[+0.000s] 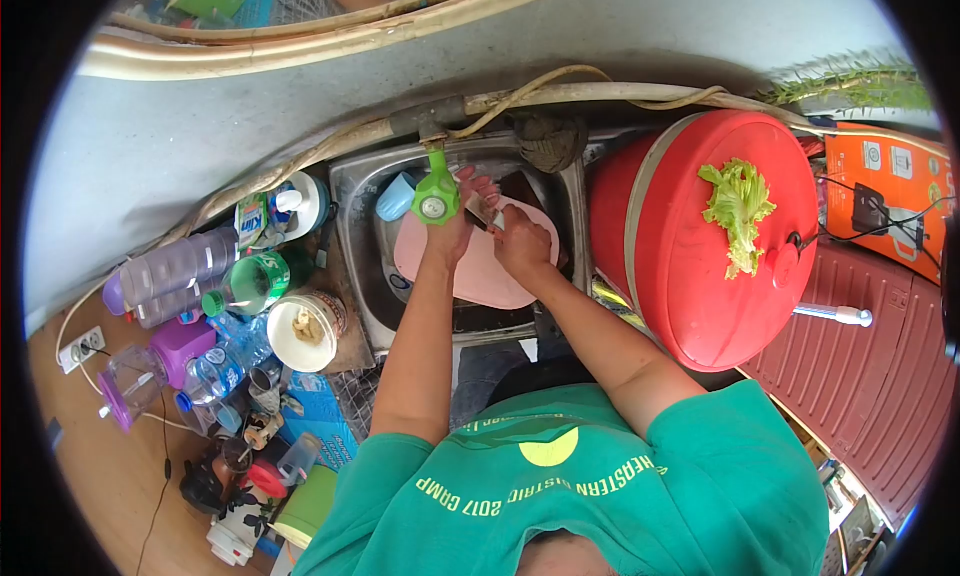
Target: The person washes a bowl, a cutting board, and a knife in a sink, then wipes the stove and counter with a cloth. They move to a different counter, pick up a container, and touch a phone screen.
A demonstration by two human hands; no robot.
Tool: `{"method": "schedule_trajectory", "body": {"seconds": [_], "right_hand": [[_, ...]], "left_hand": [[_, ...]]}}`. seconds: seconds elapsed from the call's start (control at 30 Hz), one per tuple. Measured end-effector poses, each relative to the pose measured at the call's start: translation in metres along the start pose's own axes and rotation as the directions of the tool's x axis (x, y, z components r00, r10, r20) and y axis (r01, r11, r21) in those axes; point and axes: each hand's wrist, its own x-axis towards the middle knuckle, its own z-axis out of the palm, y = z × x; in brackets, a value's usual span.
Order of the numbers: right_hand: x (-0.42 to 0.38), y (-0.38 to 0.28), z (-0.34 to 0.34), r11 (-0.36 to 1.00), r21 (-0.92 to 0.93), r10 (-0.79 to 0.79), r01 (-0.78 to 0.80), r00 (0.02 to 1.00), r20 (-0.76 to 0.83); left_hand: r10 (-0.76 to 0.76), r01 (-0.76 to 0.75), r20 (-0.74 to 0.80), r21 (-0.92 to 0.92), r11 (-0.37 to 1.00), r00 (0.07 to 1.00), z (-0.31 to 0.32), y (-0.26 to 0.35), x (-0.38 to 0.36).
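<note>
Over the metal sink [350, 286], my right hand [525, 242] is closed round the handle end of what looks like a knife [478, 219], its short blade pointing left. My left hand [453, 234] is turned palm up beside the blade, fingers apart and slightly curled, right under the green tap head [436, 198]. The blade overlaps the left palm in this view. Beneath both hands lies a pink cutting board [490, 276], tilted in the basin. A light blue cup [396, 196] rests in the sink's upper left corner.
At right stands a big red container [700, 306] with a lettuce leaf [742, 211] on its lid. An orange box [885, 191] is beyond it. Left of the sink crowd a white tub [300, 348], a green bottle [255, 281] and several other bottles. A dark cloth [550, 141] hangs behind the sink.
</note>
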Motion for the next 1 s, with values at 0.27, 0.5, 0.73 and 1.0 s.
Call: {"method": "schedule_trajectory", "body": {"seconds": [0.27, 0.5, 0.73, 1.0], "right_hand": [[0.015, 0.001, 0.017, 0.997, 0.082, -0.015, 0.013, 1.000, 0.026], [0.036, -0.020, 0.026, 0.988, 0.094, -0.109, 0.121, 0.987, -0.120], [0.067, -0.030, 0.050, 0.729, 0.646, -0.383, 0.226, 0.917, 0.111], [0.099, -0.059, 0.027, 0.897, 0.320, -0.435, 0.305, 0.741, 0.512]], "left_hand": [[-0.098, 0.098, 0.042, -0.005, 0.995, 0.994, -0.014, 0.020, 0.006], [0.023, 0.084, -0.266, 0.384, 0.920, 0.964, -0.020, 0.055, -0.019], [0.189, -0.150, -0.026, 0.506, 0.850, 0.982, -0.035, 0.074, -0.046], [0.256, -0.187, -0.124, 0.403, 0.896, 0.959, -0.062, 0.078, -0.062]]}}
